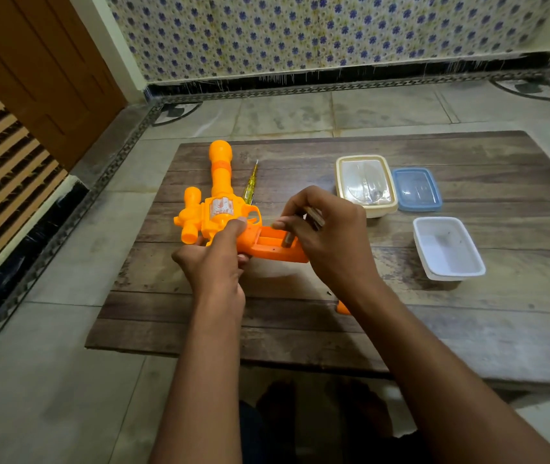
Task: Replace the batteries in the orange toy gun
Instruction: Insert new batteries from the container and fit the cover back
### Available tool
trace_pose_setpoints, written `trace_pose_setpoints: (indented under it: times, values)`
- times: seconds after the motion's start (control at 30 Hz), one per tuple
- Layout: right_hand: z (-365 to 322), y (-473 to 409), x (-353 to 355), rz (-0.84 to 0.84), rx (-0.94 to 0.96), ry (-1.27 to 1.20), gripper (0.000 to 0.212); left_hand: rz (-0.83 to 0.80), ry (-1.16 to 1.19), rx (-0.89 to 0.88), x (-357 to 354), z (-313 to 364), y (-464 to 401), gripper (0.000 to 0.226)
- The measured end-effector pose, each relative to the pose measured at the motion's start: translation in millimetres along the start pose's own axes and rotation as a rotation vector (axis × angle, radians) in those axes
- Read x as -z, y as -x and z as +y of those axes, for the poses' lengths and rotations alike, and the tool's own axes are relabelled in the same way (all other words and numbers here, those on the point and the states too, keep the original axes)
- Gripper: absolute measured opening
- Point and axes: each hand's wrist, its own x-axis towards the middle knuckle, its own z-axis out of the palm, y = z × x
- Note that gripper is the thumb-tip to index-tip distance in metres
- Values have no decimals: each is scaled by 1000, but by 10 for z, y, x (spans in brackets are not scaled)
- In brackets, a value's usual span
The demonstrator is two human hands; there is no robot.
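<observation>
Wooden board on tiled floor | left hand clamps orange plastic toy gun | right hand fingers pinch cylindrical battery | seat flat, match polarity

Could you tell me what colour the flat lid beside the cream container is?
Blue lid, translucent, clearest in the head view.

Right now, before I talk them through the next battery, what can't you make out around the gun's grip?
Head view only:
- Battery compartment: far end is covered by the right hand, so the count inside is unclear.
- Items in that hand: mostly hidden by its fingers.
- Orange piece on the table: mostly behind the right forearm.
- Small dark speck: too small to identify.
- Left hand covers the grip's near side.
</observation>
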Motion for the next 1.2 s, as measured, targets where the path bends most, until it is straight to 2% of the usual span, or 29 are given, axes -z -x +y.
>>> trace_pose_setpoints:
  times: [0.03, 0.07, 0.27, 0.33, 0.4, 0.57, 0.77, 0.87, 1.0, 1.07, 1.2]
  values:
    - [9, -1, 19, -2, -5, -11, 12, 6, 9, 15, -6, -2, 3, 29]
    - [18, -2, 30, -5, -12, -30, 13, 13, 18, 33, -10, 3, 13, 24]
    - [47, 13, 69, 10, 39, -46, 14, 13, 113, 121, -52, 49, 74, 23]
    - [48, 13, 55, 22, 73, -13, 14, 11, 140, 126, -71, 54, 99, 30]
    - [51, 9, 38, 23, 132, 37, 15, 20, 143, 114, -79, 52, 109, 38]
    - [79, -3, 14, -6, 310, 193, 13, 14, 127, 101, -98, 51, 141, 38]
    - [116, -21, -26, -100, 394, 338, 10, 11, 108, 116, -94, 43, 157, 23]
    - [93, -24, -26, -97, 346, 282, 9, 19, 114, 123, -97, 46, 153, 23]
    - [77, -15, 47, -6, 190, 130, 15, 18, 138, 144, -108, 50, 143, 25]
    - [67, -12, 74, 29, 173, 131, 18, 11, 148, 155, -125, 40, 142, 29]
    - [55, -2, 86, 57, 162, 176, 24, 12, 156, 168, -142, 43, 146, 22]
